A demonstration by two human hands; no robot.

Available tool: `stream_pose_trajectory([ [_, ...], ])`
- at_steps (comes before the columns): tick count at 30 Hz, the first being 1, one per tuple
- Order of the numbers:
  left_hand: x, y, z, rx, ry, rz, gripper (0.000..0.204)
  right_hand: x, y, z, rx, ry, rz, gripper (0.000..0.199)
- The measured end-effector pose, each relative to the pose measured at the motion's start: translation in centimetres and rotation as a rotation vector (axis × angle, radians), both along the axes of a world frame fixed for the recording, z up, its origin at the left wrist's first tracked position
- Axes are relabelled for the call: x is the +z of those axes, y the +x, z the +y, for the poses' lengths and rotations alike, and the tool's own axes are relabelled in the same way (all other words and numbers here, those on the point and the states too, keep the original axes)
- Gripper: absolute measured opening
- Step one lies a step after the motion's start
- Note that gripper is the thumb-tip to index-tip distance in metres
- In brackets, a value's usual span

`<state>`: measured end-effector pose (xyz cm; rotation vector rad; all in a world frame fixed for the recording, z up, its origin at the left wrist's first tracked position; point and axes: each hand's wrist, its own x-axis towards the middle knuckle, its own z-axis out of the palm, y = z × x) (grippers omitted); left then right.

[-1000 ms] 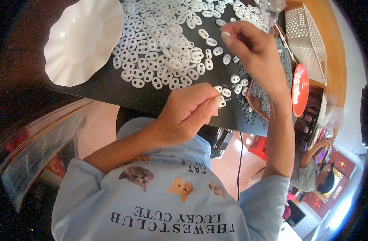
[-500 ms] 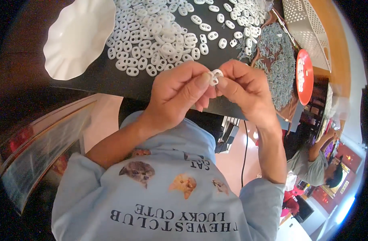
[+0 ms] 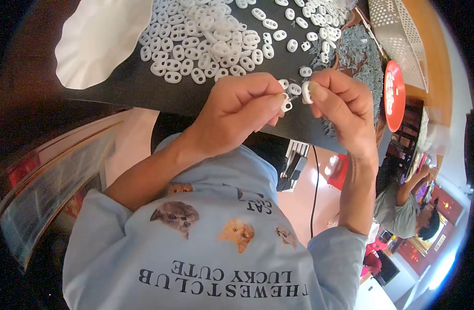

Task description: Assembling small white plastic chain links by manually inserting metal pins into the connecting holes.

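Observation:
Over the front edge of the black table, my left hand [image 3: 242, 111] pinches a small white cord lock plunger [image 3: 286, 105] between thumb and forefinger. A thin metal spring [image 3: 293, 96] shows beside its upper end; whether the two touch I cannot tell. To the right, apart from it, my right hand [image 3: 348, 106] pinches a white cord lock body [image 3: 306, 93], seen edge-on. A few loose white pieces [image 3: 295, 89] lie just behind and between my hands. Beyond the left hand spreads a heap of white two-hole oval cord lock bodies [image 3: 195, 49].
A white wavy-rimmed dish [image 3: 100, 41] stands at the left. Grey springs [image 3: 363, 54] are heaped at the right, beside a red dish [image 3: 401, 111] holding white pieces. Behind it is a white perforated basket [image 3: 402, 39]. Another person [image 3: 400, 217] is off to the right.
My hands, together at one spot before, have moved apart. The right hand has shifted right with the oval body, and the left keeps the small plunger.

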<state>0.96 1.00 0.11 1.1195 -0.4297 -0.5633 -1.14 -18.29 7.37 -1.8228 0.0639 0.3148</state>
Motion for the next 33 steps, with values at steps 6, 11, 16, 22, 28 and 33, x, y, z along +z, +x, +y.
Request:
stream_pose_trajectory([
  [6, -0.29, -0.05, -0.06, -0.021, -0.002, -0.042, 0.018, 0.44, -0.04, 0.37, 0.061, -0.059, 0.023, 0.014],
  [11, -0.29, -0.12, 0.03, -0.037, -0.014, -0.024, 0.019, 0.58, -0.05, 0.42, 0.076, -0.071, 0.044, 0.015],
  [16, -0.29, -0.24, 0.05, -0.031, -0.007, -0.028, 0.019, 0.24, -0.11, 0.33, 0.079, -0.071, 0.024, 0.015],
  [22, -0.30, -0.22, 0.09, -0.042, -0.014, -0.001, 0.019, 0.08, -0.14, 0.26, 0.095, -0.051, 0.023, 0.015],
  [28, -0.07, -0.24, 0.05, -0.030, -0.007, -0.018, 0.020, 0.23, -0.18, 0.33, 0.076, -0.049, 0.053, 0.015],
  [33, -0.03, -0.22, 0.12, -0.032, -0.022, 0.047, 0.016, 0.01, -0.15, 0.64, 0.108, -0.053, 0.025, 0.016],
])
